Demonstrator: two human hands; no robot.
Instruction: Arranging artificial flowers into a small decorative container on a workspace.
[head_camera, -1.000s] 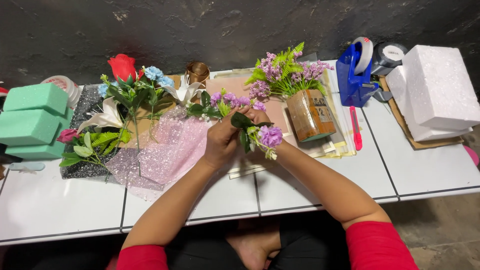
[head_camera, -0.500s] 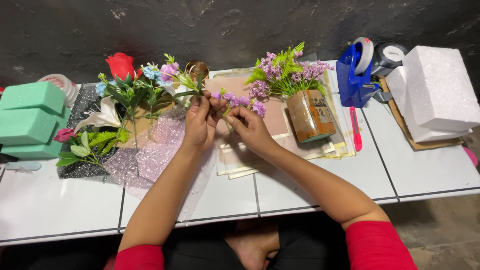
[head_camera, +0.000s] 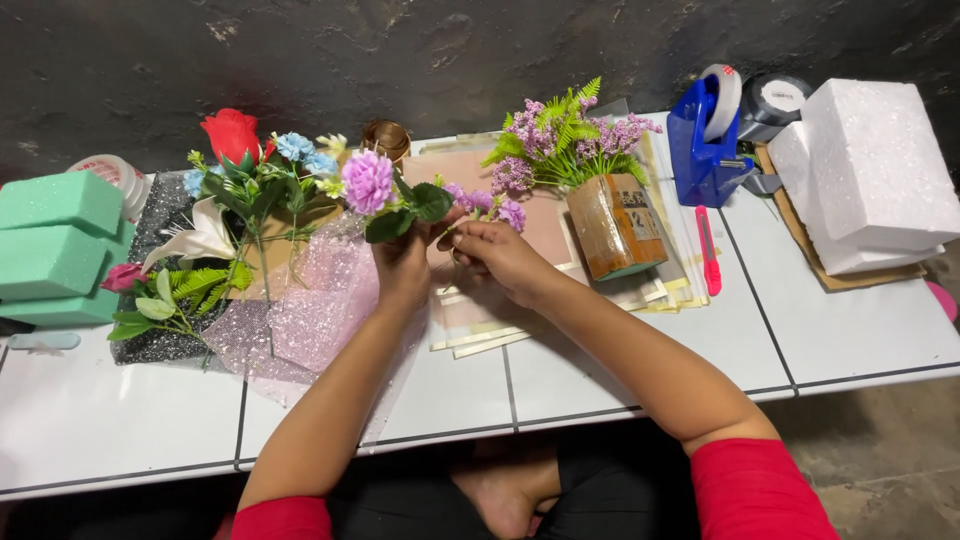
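My left hand (head_camera: 402, 268) grips the stem of a purple flower (head_camera: 368, 181), its bloom standing just above my knuckles. My right hand (head_camera: 492, 253) pinches a sprig of small lilac blossoms (head_camera: 487, 204) right beside it. Pink sparkly mesh (head_camera: 310, 310) lies under my left wrist, paper sheets (head_camera: 480, 320) under my right. A flower-filled brown box (head_camera: 617, 226) sits close on the right.

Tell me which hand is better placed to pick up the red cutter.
Probably the right hand: the red cutter lies on its side, while the left hand holds the purple flower stem.
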